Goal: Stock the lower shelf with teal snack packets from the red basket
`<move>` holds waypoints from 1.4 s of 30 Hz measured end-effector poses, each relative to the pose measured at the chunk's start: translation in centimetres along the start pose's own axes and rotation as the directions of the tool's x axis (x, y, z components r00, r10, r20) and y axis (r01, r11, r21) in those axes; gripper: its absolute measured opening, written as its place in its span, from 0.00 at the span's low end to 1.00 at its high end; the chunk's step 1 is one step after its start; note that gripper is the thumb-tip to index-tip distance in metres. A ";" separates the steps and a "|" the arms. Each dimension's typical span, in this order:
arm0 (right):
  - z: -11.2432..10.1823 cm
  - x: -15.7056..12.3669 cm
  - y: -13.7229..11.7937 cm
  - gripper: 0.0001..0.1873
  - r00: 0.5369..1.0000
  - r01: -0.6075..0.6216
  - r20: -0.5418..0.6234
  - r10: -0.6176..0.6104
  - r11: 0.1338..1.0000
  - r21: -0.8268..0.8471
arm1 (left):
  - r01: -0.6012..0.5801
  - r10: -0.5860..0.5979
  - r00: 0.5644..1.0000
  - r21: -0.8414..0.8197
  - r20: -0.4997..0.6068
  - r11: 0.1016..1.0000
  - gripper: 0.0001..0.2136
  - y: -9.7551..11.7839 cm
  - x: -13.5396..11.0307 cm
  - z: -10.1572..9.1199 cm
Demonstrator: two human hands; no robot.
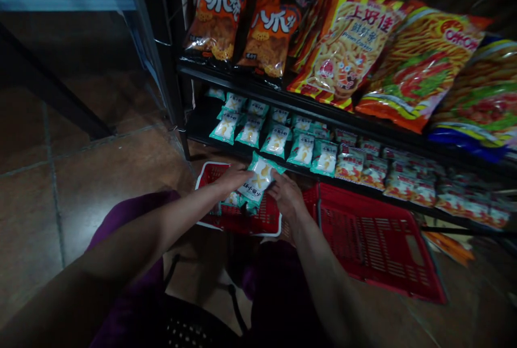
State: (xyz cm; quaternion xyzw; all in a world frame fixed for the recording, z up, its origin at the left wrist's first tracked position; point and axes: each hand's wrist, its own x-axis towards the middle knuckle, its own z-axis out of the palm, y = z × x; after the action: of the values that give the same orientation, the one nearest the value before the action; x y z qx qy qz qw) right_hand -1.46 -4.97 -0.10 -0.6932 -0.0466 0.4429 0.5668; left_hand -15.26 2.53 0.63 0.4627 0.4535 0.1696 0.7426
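Between my two hands is a teal-and-white snack bag [259,180], held just above a red shopping basket [269,218] with a white rim. My left hand [234,180] grips the bag's left edge, fingers closed on it. On the opposite edge, my right hand [287,193] pinches the same bag. Beneath it, more teal bags [232,199] lie inside the basket, partly covered by the held one and my left hand. Matching teal bags [276,139] stand in rows on the lower shelf right in front.
The black shelf rack [242,79] holds large orange snack bags [218,14] and a prawn cracker bag [343,41] above, small red-and-white bags [350,164] below. A second red basket [371,235] sits on the tiled floor at right. A dark slanted leg [60,84] is at left.
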 end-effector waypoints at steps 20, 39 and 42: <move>-2.8 1.2 -2.6 0.20 0.979 0.173 0.144 -0.142 0.958 -0.231 | -0.343 0.245 0.936 0.494 0.253 0.799 0.13 2.2 4.2 -1.4; 0.4 -1.2 1.6 0.15 0.999 0.035 0.005 -0.038 0.945 0.325 | -0.178 -0.016 0.945 -0.551 -0.328 0.815 0.06 2.9 3.6 0.6; 0.5 -1.5 1.7 0.14 0.999 -0.015 0.044 0.002 0.950 0.311 | -0.146 -0.042 0.953 -0.574 -0.301 0.805 0.05 3.1 3.9 0.3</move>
State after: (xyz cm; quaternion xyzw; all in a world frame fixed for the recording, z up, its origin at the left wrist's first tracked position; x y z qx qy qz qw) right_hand -3.44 -6.06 -0.64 -0.5857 0.0146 0.4619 0.6659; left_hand -12.40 6.61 1.28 0.1901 0.4724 0.3907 0.7668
